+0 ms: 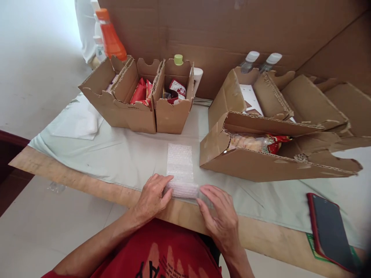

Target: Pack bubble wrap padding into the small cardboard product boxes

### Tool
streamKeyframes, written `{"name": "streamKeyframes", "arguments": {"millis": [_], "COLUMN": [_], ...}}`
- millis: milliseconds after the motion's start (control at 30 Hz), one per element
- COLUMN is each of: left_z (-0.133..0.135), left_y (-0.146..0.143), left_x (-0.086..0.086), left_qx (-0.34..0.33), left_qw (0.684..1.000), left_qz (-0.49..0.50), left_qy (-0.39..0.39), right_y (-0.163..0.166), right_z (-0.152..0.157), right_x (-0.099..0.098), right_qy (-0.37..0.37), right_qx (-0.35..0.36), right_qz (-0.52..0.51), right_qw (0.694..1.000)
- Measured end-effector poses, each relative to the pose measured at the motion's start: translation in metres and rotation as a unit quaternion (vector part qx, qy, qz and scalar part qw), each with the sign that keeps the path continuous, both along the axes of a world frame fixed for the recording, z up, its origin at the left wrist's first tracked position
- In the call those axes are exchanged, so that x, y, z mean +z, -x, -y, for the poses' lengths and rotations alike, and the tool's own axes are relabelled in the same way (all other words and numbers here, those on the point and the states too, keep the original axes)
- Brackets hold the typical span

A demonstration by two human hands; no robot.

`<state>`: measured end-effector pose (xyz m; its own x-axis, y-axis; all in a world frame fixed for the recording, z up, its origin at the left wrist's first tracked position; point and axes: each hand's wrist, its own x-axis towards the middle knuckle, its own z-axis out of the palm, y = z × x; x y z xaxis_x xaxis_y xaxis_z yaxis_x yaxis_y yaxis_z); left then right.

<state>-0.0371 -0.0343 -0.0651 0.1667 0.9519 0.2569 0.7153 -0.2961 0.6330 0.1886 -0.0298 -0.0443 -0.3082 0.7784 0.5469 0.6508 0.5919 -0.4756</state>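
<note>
Bubblewrap (180, 160) on tblcloth (127, 154), tile flr (58, 216).

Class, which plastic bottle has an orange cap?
The tall orange plastic bottle, upper left; the others show white caps or a light-green cap.

Bubble-wrap roll (183, 190) (translucent) between hands (153, 195) (222, 212)

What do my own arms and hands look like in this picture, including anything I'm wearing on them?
Your left hand and right hand are ungloved, with no watch or bracelet visible. Your left forearm and right forearm are uncovered where they show. You're wearing a red shirt with black lettering and paler shapes printed on the front.
</note>
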Motion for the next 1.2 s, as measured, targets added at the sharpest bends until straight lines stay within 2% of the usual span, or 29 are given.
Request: {"name": "streamKeyframes", "arguments": {"millis": [67,200,300,400,500,600,700,767,833,900,933,1033,1100,1133,1200], "left_z": [-0.004,-0.002,0.005,0.011,0.007,-0.009,-0.021,-0.021,-0.013,-0.002,0.003,0.011,0.01,0.008,0.006], "left_y": [0.0,0.002,0.007,0.012,0.01,0.002,-0.003,-0.002,0.0,0.002,0.002,-0.004,-0.01,-0.013,-0.015], "left_x": [-0.003,-0.002,0.005,0.01,0.008,0.003,0.0,0.0,0.002,0.005,0.006,0.012,0.015,0.017,0.019], "left_qx": [0.01,0.04,-0.017,-0.068,-0.038,0.005,0.036,0.053,0.074,0.102,0.114,0.1,0.066,0.057,0.059], "left_qw": [1.0,0.998,0.997,0.996,0.998,1.0,0.996,0.997,0.995,0.972,0.946,0.832,0.772,0.751,0.737], "left_qz": [-0.025,-0.04,-0.026,0.009,0.036,-0.018,-0.079,-0.058,0.031,0.168,0.246,0.452,0.539,0.568,0.589], "left_qy": [-0.003,-0.036,-0.07,-0.059,-0.026,-0.006,0.009,0.024,0.055,0.127,0.179,0.306,0.33,0.332,0.327], "right_y": [0.002,0.012,0.015,0.011,0.005,0.004,0.008,0.01,0.01,0.011,0.011,0.016,0.02,0.021,0.021], "right_z": [0.002,-0.004,-0.011,-0.011,-0.007,-0.004,-0.005,-0.011,-0.02,-0.029,-0.031,-0.024,-0.012,-0.006,0.005], "right_x": [-0.004,-0.018,-0.021,-0.014,-0.008,-0.009,-0.017,-0.026,-0.034,-0.038,-0.038,-0.03,-0.023,-0.02,-0.015], "right_qy": [-0.019,0.001,0.003,0.051,0.07,0.011,-0.013,-0.024,-0.037,-0.035,-0.022,0.069,0.158,0.194,0.214], "right_qx": [0.029,0.061,0.057,0.083,0.064,-0.004,0.013,0.038,0.038,0.013,-0.004,-0.035,-0.008,0.01,0.017], "right_qz": [0.033,0.129,0.115,0.07,0.051,0.066,0.113,0.14,0.133,0.088,0.061,-0.018,-0.062,-0.079,-0.096], "right_qw": [0.999,0.99,0.992,0.993,0.994,0.998,0.993,0.989,0.99,0.995,0.998,0.997,0.985,0.978,0.972]}}
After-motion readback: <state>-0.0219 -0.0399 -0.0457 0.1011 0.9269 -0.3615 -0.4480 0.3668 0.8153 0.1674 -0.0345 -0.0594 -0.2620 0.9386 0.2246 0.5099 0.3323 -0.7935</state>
